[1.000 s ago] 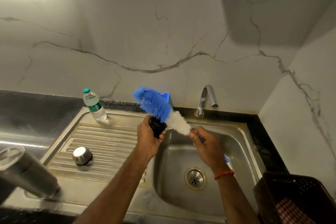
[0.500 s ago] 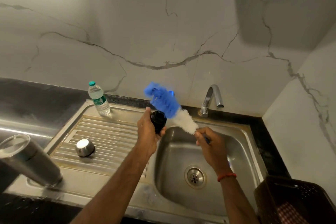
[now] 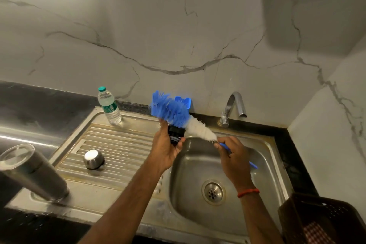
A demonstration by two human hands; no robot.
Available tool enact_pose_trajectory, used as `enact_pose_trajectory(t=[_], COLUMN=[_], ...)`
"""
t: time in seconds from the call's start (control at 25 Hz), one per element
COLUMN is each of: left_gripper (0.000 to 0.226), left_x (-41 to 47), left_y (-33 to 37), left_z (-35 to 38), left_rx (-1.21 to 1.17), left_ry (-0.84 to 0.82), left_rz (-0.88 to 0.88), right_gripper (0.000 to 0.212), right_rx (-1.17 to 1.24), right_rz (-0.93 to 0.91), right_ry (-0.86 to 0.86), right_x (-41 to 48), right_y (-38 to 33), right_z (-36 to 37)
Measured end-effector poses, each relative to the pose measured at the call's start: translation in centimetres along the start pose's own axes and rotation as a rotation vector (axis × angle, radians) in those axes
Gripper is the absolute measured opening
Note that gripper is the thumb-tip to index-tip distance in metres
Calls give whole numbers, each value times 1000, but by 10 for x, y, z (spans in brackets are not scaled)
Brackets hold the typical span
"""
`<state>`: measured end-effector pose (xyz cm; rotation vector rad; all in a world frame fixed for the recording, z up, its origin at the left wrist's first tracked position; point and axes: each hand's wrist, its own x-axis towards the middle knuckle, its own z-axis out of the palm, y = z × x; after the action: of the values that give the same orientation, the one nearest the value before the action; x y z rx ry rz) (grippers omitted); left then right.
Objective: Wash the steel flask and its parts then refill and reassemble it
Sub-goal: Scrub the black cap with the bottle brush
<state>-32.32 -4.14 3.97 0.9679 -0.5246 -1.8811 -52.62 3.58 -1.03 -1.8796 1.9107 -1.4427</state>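
Washing stage: left grip (image 3: 166, 150) holds stopper (image 3: 176, 134); right grip (image 3: 231, 154) holds brush (image 3: 170, 111) against it. Left of both grips, flask (image 3: 33, 172) and cap (image 3: 93, 159) stand apart; refill and reassembly judged pending.

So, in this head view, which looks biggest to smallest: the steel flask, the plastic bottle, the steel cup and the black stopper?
Largest: steel flask, though nearest the camera
plastic bottle
then steel cup and black stopper, too alike to rank

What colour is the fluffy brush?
The long bottle brush is blue, then white; head view.
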Motion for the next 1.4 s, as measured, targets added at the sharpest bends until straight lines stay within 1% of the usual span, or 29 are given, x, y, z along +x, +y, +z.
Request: enact_pose_trajectory(t=[0.12,0.2,0.28,0.32,0.52,0.6,0.68,0.76,0.84,0.92,1.0,1.08,1.16,1.2,1.28,1.4], left_gripper=[72,60,49,47,51,46,51,64,68,56,45,38,38,39,37,35], left_x=[0,-1,-1,-1,-2,-2,-2,-5,-7,-8,-8,-5,-2,-1,-3,-6], left_y=[6,7,9,11,23,21,18,16,10,5,4,10,16,16,9,-3], left_z=[-1,2,8,10,4,2,1,4,5,6,5,2,-3,-4,1,11], left_rx=[14,63,55,25,-170,-207,-228,-226,-177,-106,-55,-28,-25,-16,40,141], left_ry=[6,26,42,40,3,17,38,49,69,96,126,147,165,172,182,169], left_rz=[72,128,145,132,23,40,36,3,-26,-24,-15,8,31,41,50,44], right_gripper=[30,34,31,28,14,16,15,13,11,15,19,23,19,20,19,20], right_rx=[5,-8,-32,-26,183,281,346,375,307,190,159,155,220,242,205,143], right_rz=[14,4,-30,-24,178,305,351,308,193,92,60,90,182,212,187,115], right_ry=[22,59,82,94,166,148,99,55,-32,-147,-209,-230,-211,-193,-184,-228], right_x=[-14,-19,-11,-8,-15,-17,-14,-11,-7,-2,-2,-13,-28,-31,-26,-9], right_y=[24,20,5,-1,15,14,4,-5,-14,-22,-21,-5,13,14,1,-26], right_z=[-8,-5,5,8,-3,-4,-5,-7,-7,0,7,7,1,-1,3,14])
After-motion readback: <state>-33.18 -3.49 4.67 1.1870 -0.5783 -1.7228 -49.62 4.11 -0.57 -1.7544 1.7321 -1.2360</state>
